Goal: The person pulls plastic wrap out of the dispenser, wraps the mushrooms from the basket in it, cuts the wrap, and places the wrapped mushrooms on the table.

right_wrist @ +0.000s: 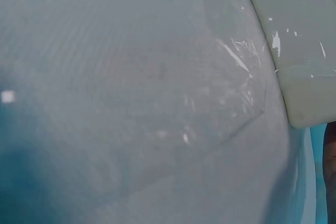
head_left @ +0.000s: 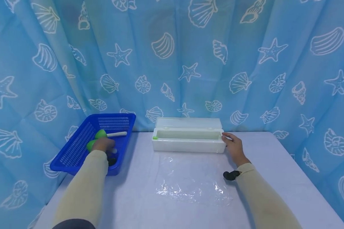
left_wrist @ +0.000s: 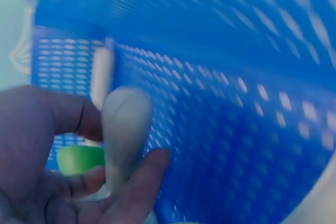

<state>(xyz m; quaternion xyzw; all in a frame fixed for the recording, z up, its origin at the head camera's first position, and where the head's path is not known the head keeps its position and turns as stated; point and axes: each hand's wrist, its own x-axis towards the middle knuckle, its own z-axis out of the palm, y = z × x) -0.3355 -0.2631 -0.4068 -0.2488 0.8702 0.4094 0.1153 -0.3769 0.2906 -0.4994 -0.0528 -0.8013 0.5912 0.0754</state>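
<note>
My left hand (head_left: 103,144) is down inside a blue plastic basket (head_left: 69,168). In the left wrist view its fingers and thumb pinch a white rounded handle (left_wrist: 126,121), blurred by motion; the rest of that item is mostly hidden. Beside it in the basket lie green rounded pieces (head_left: 101,133) and a white stick-like handle (head_left: 117,134). With its fingertips, my right hand (head_left: 235,149) touches the right end of a long white box (head_left: 189,146). The box's clear lid (head_left: 188,122) stands raised at the back, and a green tab (head_left: 155,137) shows at its left front.
A sheet of clear, shiny plastic film (head_left: 192,181) lies on the white tablecloth (head_left: 137,203) in front of the box. Behind the table hangs a blue curtain (head_left: 172,79) with white shell prints. Dark items (head_left: 111,161) sit in the basket's near right corner.
</note>
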